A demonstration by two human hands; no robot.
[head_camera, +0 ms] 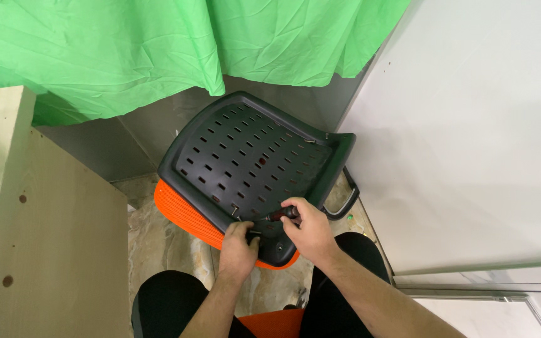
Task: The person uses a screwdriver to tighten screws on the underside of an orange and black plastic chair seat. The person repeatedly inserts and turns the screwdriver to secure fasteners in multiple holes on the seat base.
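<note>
Two hands on black chair shell: right hand grip closed round screwdriver, left hand fingers pinching a screw.

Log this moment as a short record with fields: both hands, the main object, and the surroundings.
left hand: left hand presses on the near edge of the black slotted chair shell, fingers pinched at a small fastener
right hand: right hand grips a screwdriver, tip aimed toward the left fingers
main object: shell lies over an orange mesh cushion, on a stone floor
surroundings: green cloth behind, wooden panel at left, white board at right
</note>
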